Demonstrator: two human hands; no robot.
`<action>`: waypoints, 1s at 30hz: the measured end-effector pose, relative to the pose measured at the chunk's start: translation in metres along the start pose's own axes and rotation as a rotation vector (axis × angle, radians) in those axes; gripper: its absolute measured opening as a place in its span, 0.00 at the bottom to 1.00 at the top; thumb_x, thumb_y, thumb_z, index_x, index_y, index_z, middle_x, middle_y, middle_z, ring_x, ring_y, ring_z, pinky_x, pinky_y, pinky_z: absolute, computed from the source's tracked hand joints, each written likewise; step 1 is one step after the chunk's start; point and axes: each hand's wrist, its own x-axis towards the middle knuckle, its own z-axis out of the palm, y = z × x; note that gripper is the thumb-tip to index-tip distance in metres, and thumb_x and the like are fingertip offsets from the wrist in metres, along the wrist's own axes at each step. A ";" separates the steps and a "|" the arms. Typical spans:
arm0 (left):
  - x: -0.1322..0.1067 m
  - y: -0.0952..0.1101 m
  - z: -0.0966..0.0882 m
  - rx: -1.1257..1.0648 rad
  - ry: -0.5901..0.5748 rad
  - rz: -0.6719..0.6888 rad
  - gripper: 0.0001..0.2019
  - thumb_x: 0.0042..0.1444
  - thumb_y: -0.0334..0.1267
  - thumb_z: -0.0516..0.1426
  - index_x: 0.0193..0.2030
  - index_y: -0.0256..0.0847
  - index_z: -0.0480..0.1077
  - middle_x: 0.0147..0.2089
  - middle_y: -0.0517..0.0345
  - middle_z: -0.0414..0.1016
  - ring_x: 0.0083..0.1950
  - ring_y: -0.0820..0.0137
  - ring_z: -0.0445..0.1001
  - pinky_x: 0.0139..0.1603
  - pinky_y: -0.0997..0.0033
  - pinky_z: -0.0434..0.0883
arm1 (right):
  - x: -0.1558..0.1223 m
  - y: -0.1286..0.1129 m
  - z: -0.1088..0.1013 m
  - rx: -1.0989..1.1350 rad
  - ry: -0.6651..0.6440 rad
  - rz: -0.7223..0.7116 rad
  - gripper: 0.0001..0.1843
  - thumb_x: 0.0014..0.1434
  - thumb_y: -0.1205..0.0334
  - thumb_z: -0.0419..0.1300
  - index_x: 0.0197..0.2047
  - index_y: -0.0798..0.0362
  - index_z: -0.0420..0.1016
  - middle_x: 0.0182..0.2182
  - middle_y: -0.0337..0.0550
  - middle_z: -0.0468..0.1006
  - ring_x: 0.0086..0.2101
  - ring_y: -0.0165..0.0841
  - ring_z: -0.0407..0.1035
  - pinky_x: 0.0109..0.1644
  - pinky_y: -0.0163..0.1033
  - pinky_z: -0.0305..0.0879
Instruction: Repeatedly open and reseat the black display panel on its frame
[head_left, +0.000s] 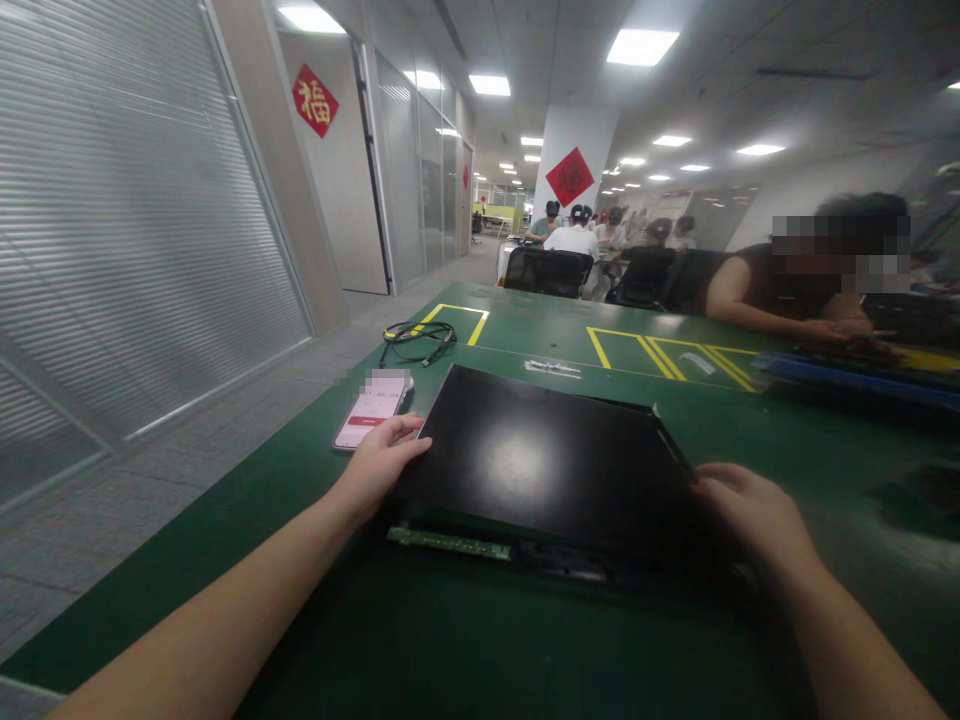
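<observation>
A flat black display panel point(540, 470) with a glossy face lies before me over the green table, its screen side up and reflecting a ceiling light. Along its near edge a thin green circuit board strip point(450, 543) shows. My left hand point(382, 460) grips the panel's left edge, thumb on top and fingers partly hidden behind it. At the opposite edge, my right hand point(750, 505) pinches the panel's side, with some fingertips out of sight. A black frame or backing shows beneath the panel's far right corner; how the two are joined cannot be made out.
Left of the panel lie a lit phone point(373, 412) and a coiled black cable point(420, 338). Yellow tape marks point(637, 350) line the table's point(300, 540) far side. A person point(795, 270) leans over a blue-edged tray point(840, 380) at the right. Chairs point(547, 272) and several people are beyond.
</observation>
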 end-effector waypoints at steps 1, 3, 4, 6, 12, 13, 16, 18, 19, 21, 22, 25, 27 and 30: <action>0.001 -0.001 -0.001 0.054 0.001 0.013 0.19 0.39 0.37 0.79 0.40 0.43 0.84 0.74 0.40 0.86 0.75 0.39 0.83 0.70 0.49 0.83 | 0.000 0.000 0.000 0.001 -0.002 0.013 0.19 0.55 0.47 0.65 0.42 0.45 0.92 0.38 0.52 0.92 0.41 0.53 0.83 0.45 0.52 0.76; 0.003 -0.004 -0.004 0.152 -0.001 0.037 0.20 0.39 0.38 0.80 0.39 0.44 0.83 0.84 0.38 0.77 0.80 0.36 0.79 0.74 0.46 0.80 | 0.000 -0.002 0.000 0.005 -0.004 0.026 0.18 0.55 0.48 0.65 0.41 0.45 0.92 0.36 0.51 0.91 0.40 0.52 0.83 0.45 0.51 0.76; 0.004 -0.005 -0.005 0.195 -0.004 0.047 0.20 0.39 0.39 0.80 0.40 0.44 0.83 0.85 0.37 0.74 0.81 0.35 0.77 0.76 0.44 0.79 | 0.000 -0.002 0.000 0.010 -0.004 0.033 0.17 0.55 0.48 0.65 0.41 0.45 0.92 0.36 0.51 0.91 0.40 0.52 0.83 0.45 0.51 0.76; 0.007 -0.008 -0.007 0.276 -0.014 0.067 0.21 0.39 0.39 0.79 0.42 0.45 0.82 0.86 0.35 0.73 0.82 0.35 0.77 0.79 0.42 0.76 | -0.001 -0.003 0.000 0.024 -0.011 0.045 0.17 0.54 0.48 0.65 0.41 0.45 0.92 0.36 0.51 0.91 0.39 0.51 0.83 0.45 0.51 0.75; 0.015 -0.019 -0.012 0.574 -0.054 0.160 0.17 0.46 0.42 0.72 0.44 0.44 0.82 0.82 0.32 0.77 0.79 0.37 0.81 0.81 0.43 0.74 | -0.004 -0.001 0.001 0.056 -0.004 0.029 0.17 0.54 0.48 0.66 0.41 0.45 0.92 0.35 0.50 0.91 0.39 0.51 0.83 0.44 0.51 0.74; 0.016 -0.020 -0.012 0.612 -0.063 0.168 0.17 0.47 0.42 0.71 0.44 0.44 0.82 0.81 0.33 0.79 0.78 0.37 0.81 0.80 0.43 0.75 | -0.004 -0.001 0.001 0.051 -0.002 0.026 0.17 0.54 0.48 0.66 0.41 0.45 0.92 0.36 0.51 0.91 0.40 0.51 0.83 0.44 0.50 0.74; 0.017 -0.021 -0.013 0.674 -0.079 0.188 0.15 0.48 0.42 0.70 0.44 0.44 0.82 0.79 0.34 0.81 0.79 0.38 0.80 0.80 0.44 0.76 | -0.005 -0.002 0.001 0.043 -0.003 0.019 0.16 0.52 0.48 0.66 0.38 0.45 0.92 0.39 0.51 0.92 0.42 0.51 0.83 0.45 0.50 0.74; 0.017 -0.020 -0.014 0.719 -0.084 0.203 0.14 0.49 0.42 0.69 0.44 0.44 0.82 0.78 0.34 0.82 0.80 0.37 0.79 0.80 0.43 0.75 | -0.005 -0.002 0.002 0.055 -0.003 0.015 0.16 0.52 0.48 0.66 0.38 0.44 0.92 0.39 0.51 0.92 0.42 0.51 0.83 0.45 0.50 0.74; 0.017 -0.020 -0.014 0.743 -0.085 0.212 0.14 0.49 0.42 0.69 0.44 0.44 0.82 0.77 0.33 0.82 0.80 0.37 0.79 0.80 0.42 0.74 | -0.006 -0.002 0.002 0.065 -0.003 0.015 0.17 0.52 0.48 0.66 0.38 0.44 0.92 0.38 0.51 0.92 0.41 0.51 0.83 0.45 0.50 0.74; 0.016 -0.018 -0.014 0.789 -0.089 0.232 0.13 0.50 0.42 0.68 0.43 0.45 0.82 0.75 0.34 0.84 0.80 0.35 0.78 0.81 0.40 0.73 | -0.007 -0.003 0.002 0.077 -0.009 0.015 0.17 0.52 0.48 0.66 0.38 0.44 0.92 0.37 0.50 0.92 0.41 0.51 0.83 0.45 0.50 0.75; 0.015 -0.018 -0.014 0.809 -0.093 0.242 0.12 0.50 0.42 0.68 0.43 0.45 0.82 0.74 0.35 0.85 0.80 0.35 0.78 0.82 0.39 0.73 | -0.007 -0.003 0.002 0.078 -0.012 0.017 0.16 0.52 0.48 0.65 0.37 0.44 0.92 0.37 0.50 0.92 0.41 0.51 0.83 0.46 0.51 0.75; 0.013 -0.016 -0.013 0.857 -0.102 0.264 0.12 0.52 0.42 0.68 0.44 0.45 0.82 0.74 0.35 0.85 0.80 0.35 0.78 0.83 0.39 0.71 | -0.008 -0.005 0.001 0.071 -0.015 0.021 0.16 0.52 0.47 0.65 0.36 0.44 0.92 0.37 0.50 0.92 0.41 0.52 0.83 0.45 0.51 0.74; 0.011 -0.015 -0.011 0.878 -0.104 0.273 0.13 0.53 0.43 0.68 0.45 0.44 0.82 0.76 0.33 0.82 0.80 0.35 0.77 0.84 0.39 0.69 | -0.008 -0.007 0.000 0.061 -0.012 0.033 0.16 0.52 0.47 0.64 0.36 0.43 0.92 0.37 0.50 0.92 0.41 0.52 0.83 0.45 0.51 0.75; 0.009 -0.014 -0.010 0.898 -0.105 0.279 0.14 0.53 0.43 0.68 0.46 0.44 0.81 0.77 0.32 0.81 0.81 0.35 0.77 0.85 0.39 0.69 | -0.007 -0.007 -0.002 0.039 -0.010 0.032 0.15 0.52 0.47 0.65 0.35 0.43 0.91 0.36 0.50 0.92 0.40 0.51 0.83 0.45 0.51 0.75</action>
